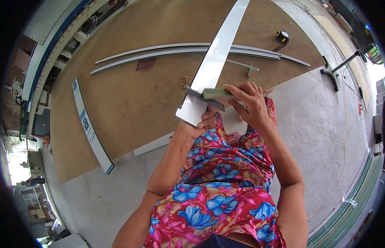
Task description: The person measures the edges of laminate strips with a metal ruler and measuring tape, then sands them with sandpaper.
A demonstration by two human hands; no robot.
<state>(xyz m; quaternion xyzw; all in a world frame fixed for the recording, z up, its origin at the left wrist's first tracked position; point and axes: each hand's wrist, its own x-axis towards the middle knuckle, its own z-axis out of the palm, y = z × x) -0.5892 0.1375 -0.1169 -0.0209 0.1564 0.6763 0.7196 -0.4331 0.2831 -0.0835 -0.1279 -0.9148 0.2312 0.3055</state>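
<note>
A long white panel point(219, 53) runs from the top of the view down to my lap, with small notches at its lower left edge. My left hand point(198, 125) is wrapped round the panel's lower end. My right hand point(251, 101) is closed on a pale green block point(215, 94), held over the panel. Against the block, lying across the panel's right edge, is a dark grey strip point(195, 94); its exact hold is partly hidden.
A brown board point(130, 107) carries long thin rails point(159, 52), a printed strip point(89, 124), a metal square point(242, 65) and a tape measure point(283, 36). A stand point(333, 74) is at right, green lengths point(345, 211) lower right.
</note>
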